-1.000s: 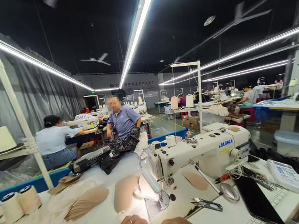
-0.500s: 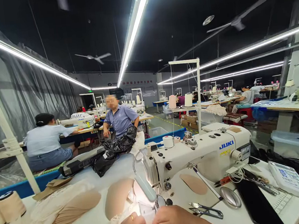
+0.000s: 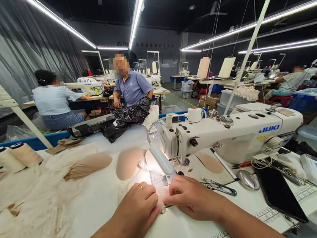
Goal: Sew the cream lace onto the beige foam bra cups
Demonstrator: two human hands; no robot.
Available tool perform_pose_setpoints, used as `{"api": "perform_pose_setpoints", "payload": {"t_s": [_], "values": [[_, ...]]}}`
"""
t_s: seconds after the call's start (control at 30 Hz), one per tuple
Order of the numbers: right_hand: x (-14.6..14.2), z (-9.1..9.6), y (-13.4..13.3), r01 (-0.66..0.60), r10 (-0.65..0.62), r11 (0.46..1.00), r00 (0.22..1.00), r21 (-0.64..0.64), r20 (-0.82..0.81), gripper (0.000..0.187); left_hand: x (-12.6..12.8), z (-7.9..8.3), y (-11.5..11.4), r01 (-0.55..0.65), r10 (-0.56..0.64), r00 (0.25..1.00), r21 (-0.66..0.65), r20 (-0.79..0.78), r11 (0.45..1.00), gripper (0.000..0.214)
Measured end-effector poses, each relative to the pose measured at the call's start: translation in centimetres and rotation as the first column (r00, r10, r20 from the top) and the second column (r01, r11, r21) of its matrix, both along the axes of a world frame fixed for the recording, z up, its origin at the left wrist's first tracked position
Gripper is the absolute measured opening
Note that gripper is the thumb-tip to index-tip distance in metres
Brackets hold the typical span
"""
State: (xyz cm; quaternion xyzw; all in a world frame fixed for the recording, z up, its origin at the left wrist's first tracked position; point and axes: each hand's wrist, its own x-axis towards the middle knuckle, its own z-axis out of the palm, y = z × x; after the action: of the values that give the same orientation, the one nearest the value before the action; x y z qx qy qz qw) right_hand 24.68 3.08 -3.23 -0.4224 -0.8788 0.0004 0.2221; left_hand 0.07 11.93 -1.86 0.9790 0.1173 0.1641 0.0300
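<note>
Both of my hands are at the needle end of a white sewing machine (image 3: pixel 234 131), under a small lit lamp (image 3: pixel 162 160). My left hand (image 3: pixel 137 207) is closed, its fingertips pinching the edge of a pale sheer fabric (image 3: pixel 163 194). Close beside it, my right hand (image 3: pixel 194 197) pinches the same fabric with bent fingers. A beige moulded cup (image 3: pixel 129 163) lies just behind my left hand, joined or next to pale material by the lamp. The needle and presser foot are mostly hidden behind the lamp.
Pale lace (image 3: pixel 37 209) is heaped at the left, near thread cones (image 3: pixel 25 155). Thread snips (image 3: pixel 220 186), a silver oval object (image 3: pixel 248 179) and a black phone (image 3: pixel 280 193) lie to the right. Behind the table, a person (image 3: pixel 133 85) sits by a black plastic bag (image 3: pixel 126 117).
The view has tilted down and shifted, so more of my forearms and table shows. Both hands stay on the fabric by the needle; my right fingers have spread slightly from my left.
</note>
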Motion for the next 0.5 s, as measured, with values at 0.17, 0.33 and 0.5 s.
{"api": "perform_pose_setpoints", "payload": {"t_s": [0.17, 0.33, 0.5], "values": [[0.4, 0.2, 0.0, 0.006, -0.006, 1.0, 1.0, 0.011, 0.006, 0.028, 0.3, -0.6, -0.3, -0.012, 0.011, 1.0, 0.034, 0.013, 0.999, 0.016], [0.8, 0.7, -0.2, -0.021, 0.021, 0.999, 1.0, -0.024, -0.024, 0.029, 0.6, -1.8, 0.0, 0.031, -0.036, 0.994, 0.053, 0.106, 0.998, 0.014], [1.1, 0.7, -0.2, -0.034, 0.032, 0.999, 0.998, -0.033, -0.054, 0.032, 0.9, -2.0, 0.3, 0.078, -0.08, 0.992, 0.024, 0.1, 0.997, 0.016]]}}
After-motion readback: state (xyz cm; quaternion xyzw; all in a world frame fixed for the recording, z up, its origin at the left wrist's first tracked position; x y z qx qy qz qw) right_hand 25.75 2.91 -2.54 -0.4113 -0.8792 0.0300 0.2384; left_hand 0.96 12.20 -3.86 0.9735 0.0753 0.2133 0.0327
